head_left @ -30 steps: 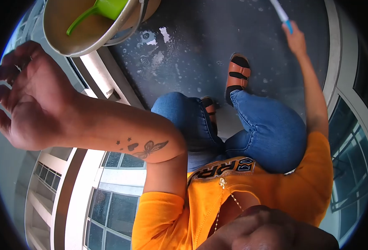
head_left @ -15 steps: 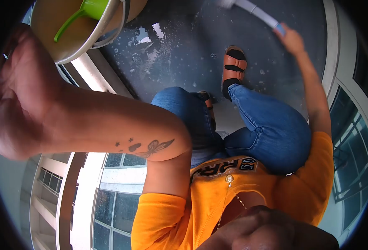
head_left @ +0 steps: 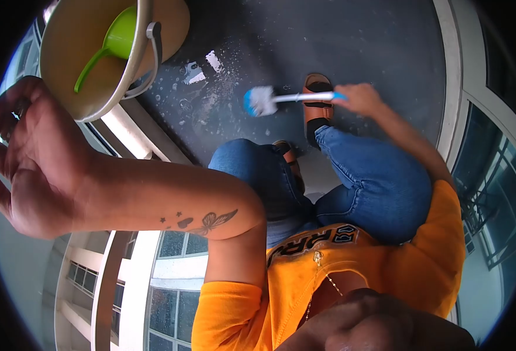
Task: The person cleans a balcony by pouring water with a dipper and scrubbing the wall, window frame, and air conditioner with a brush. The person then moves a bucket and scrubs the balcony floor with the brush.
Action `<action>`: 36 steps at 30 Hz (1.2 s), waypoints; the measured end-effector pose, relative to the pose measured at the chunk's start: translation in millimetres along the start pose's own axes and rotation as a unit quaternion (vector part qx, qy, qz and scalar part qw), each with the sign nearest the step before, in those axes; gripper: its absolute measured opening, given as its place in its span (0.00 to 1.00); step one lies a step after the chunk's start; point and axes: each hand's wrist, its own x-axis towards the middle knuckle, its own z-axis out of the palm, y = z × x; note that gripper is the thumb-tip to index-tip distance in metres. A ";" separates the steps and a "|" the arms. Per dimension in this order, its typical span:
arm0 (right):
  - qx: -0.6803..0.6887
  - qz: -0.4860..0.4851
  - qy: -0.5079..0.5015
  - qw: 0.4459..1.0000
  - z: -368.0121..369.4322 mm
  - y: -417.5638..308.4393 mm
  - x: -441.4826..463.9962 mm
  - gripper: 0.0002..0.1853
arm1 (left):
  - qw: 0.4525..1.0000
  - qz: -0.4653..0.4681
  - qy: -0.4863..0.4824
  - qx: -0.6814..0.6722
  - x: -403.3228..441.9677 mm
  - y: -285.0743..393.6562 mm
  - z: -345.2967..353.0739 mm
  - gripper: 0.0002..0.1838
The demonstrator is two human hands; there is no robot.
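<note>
My right hand (head_left: 358, 99) is closed around the blue end of a white-handled brush (head_left: 296, 97). The blue-and-white brush head points left over the wet dark floor (head_left: 234, 64), and its handle crosses above my brown sandal (head_left: 318, 110). Whether the bristles touch the floor I cannot tell. On the left, my left hand (head_left: 41, 158) is raised with the palm facing the camera and its fingers apart, holding nothing. It is just below a cream bucket (head_left: 85, 111) in the view.
A green dipper (head_left: 120, 36) lies inside the bucket, whose grey handle (head_left: 154, 55) hangs at its side. Glass and a light frame (head_left: 454, 70) run along the right. Windows and pale building beams (head_left: 135, 275) show at the lower left. Droplets and shiny wet patches mark the floor.
My right hand has come down and left with the brush, bringing the brush head near my feet. My raised left hand has shifted slightly. The bucket now shows more fully in view.
</note>
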 end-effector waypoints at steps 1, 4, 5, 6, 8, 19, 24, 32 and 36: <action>-0.013 0.001 0.008 1.000 1.0 24.4 -5.2 0.21 | 1.000 -0.005 -0.003 -0.002 -0.2 -2.9 2.7 0.13; -0.029 0.182 0.100 0.978 -57.9 102.5 0.8 0.27 | 1.000 -0.007 -0.010 0.021 -1.2 -10.8 9.1 0.12; -0.089 0.206 0.200 0.954 -69.0 139.5 12.8 0.27 | 0.999 0.006 -0.008 0.044 -1.9 -15.0 10.8 0.12; -0.098 0.250 0.193 0.944 -103.7 152.7 23.1 0.27 | 0.998 0.016 -0.007 0.067 -2.9 -18.8 13.5 0.12; -0.127 0.293 0.280 0.906 -140.1 174.0 37.3 0.25 | 0.998 0.009 -0.026 0.055 -7.2 -23.7 17.1 0.12; 0.119 0.283 0.204 0.930 183.7 71.5 -255.3 0.18 | 0.997 -0.012 -0.028 0.070 -5.6 -21.7 9.6 0.18; 0.091 0.346 0.071 0.931 129.1 60.3 -175.0 0.20 | 0.997 -0.003 -0.027 0.078 -0.6 -26.6 10.4 0.18; 0.310 0.224 0.410 0.828 -103.6 100.3 106.2 0.22 | 0.976 -0.080 -0.086 0.185 -24.4 -82.8 25.9 0.20; 0.498 0.155 0.442 0.730 -61.6 97.8 29.2 0.15 | 0.953 -0.117 -0.069 0.270 -54.4 -125.8 15.2 0.21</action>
